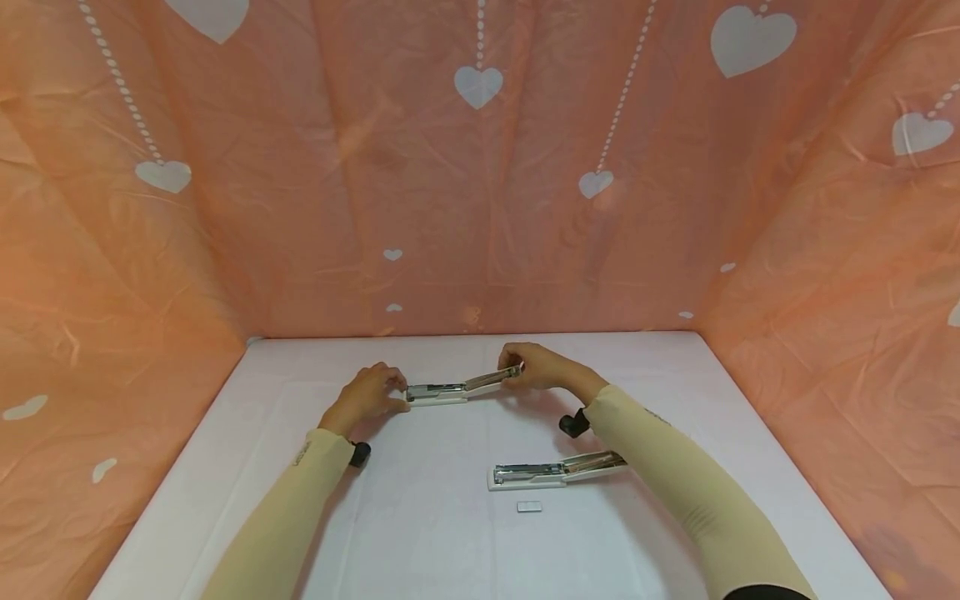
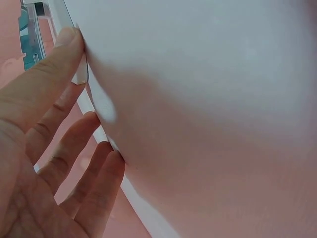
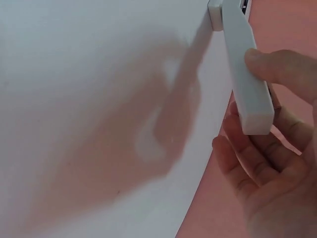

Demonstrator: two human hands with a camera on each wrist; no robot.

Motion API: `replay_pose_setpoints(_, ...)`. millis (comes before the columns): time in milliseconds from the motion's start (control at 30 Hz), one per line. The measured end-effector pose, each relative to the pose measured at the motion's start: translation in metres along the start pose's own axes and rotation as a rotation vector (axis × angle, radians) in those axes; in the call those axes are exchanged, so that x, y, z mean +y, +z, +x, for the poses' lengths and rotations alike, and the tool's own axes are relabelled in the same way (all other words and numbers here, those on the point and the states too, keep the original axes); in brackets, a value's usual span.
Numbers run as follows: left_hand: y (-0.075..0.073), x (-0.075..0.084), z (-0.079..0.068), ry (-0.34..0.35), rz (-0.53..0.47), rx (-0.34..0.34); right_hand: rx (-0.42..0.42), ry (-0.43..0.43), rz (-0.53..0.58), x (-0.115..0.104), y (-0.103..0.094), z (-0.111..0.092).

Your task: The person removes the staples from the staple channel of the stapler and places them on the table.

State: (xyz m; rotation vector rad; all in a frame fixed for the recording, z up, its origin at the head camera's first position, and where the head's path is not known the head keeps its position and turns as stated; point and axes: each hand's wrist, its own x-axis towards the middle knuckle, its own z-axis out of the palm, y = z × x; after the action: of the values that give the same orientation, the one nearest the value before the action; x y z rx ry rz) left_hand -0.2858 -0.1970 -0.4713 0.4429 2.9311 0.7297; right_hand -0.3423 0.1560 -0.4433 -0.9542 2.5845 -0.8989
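Toward the back of the table lies a white stapler (image 1: 437, 398), folded wide apart, its metal magazine facing up. At its base end, my left hand (image 1: 367, 392) pinches the corner between thumb and fingers; the left wrist view shows the thumb (image 2: 67, 39) on the white edge. The raised white top arm (image 3: 245, 74) is held by my right hand (image 1: 543, 367), thumb on one side and fingers on the other. Nearer me is a second white stapler (image 1: 527, 477), also folded open, its right end partly hidden by my right sleeve. A small strip of staples (image 1: 529, 507) lies in front of it.
Both staplers and the strip are on a white-covered table (image 1: 420, 533). An orange curtain (image 1: 480, 208) with white hearts encloses the back and both sides. Dark wrist cameras (image 1: 574, 423) stick out beside the beige sleeves.
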Motion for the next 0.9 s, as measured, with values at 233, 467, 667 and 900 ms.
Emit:
replay_pose_setpoints(233,0.000,-0.001,0.001,-0.014,0.005,-0.010,0.066,-0.069,-0.005,-0.010,0.004,0.006)
replay_pose_setpoints(467,0.000,-0.001,0.002,-0.015,-0.003,-0.001,0.172,-0.178,-0.062,-0.020,0.015,0.017)
replay_pose_setpoints(667,0.002,-0.003,0.003,-0.020,-0.014,-0.003,0.160,-0.205,-0.058,-0.031,0.028,0.024)
replay_pose_setpoints(900,0.002,-0.003,0.002,-0.023,-0.004,-0.008,0.113,-0.186,-0.024,-0.042,0.045,0.036)
